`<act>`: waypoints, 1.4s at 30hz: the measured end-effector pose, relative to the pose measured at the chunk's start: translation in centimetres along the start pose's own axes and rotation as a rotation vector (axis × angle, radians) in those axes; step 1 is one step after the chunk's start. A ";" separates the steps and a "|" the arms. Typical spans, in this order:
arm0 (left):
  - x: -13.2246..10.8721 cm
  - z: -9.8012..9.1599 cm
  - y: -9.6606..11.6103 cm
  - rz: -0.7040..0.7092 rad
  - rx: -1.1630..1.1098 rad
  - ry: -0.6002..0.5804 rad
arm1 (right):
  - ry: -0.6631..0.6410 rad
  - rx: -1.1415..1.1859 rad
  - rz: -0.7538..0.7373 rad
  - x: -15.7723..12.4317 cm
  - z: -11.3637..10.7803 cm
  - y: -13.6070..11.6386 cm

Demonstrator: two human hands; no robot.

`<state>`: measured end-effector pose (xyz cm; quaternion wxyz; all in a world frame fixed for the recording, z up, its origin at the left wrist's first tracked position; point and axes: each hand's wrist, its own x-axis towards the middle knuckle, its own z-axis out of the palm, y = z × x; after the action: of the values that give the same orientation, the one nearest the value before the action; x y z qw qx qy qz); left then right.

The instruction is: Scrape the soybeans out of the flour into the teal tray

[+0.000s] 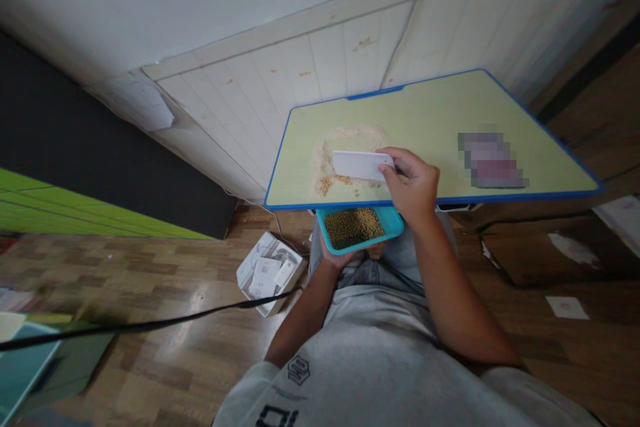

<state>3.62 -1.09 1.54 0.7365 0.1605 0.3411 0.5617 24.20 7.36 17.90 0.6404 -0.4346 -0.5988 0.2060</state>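
My right hand [415, 183] grips one end of a flat white rectangular plate [357, 165], tilted over the table top. Around and below it lie a pale, fine grainy spread [357, 133] and a few orange-yellow kernels [326, 185] near the front edge. Under that edge, my left hand [340, 257] holds a turquoise tray [393, 230] from beneath, its fingers mostly hidden. Small round yellowish-green beans or grains [355, 225] fill much of the tray; their exact kind I cannot make out.
The yellow-green table [425, 107] has a blue rim. A blurred-out item [493, 160] lies on its right side. On the floor stand a white box [273, 273] with papers and cables, and a cardboard box [545, 250]. A black strap [200, 313] crosses the lower left.
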 end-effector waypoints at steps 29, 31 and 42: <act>-1.1 2.5 1.4 -0.085 -0.103 0.037 | -0.007 0.110 0.001 -1.3 -1.1 0.7; -1.2 2.7 1.5 -0.093 -0.110 0.068 | 0.003 0.122 0.018 -1.4 -1.2 0.8; -1.7 4.0 2.1 -0.088 -0.138 0.059 | -0.019 0.180 0.088 -1.7 -1.5 1.2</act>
<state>4.65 -1.41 6.22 0.7593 0.0776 0.3301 0.5554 25.59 6.21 16.09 0.6613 -0.3993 -0.5645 0.2909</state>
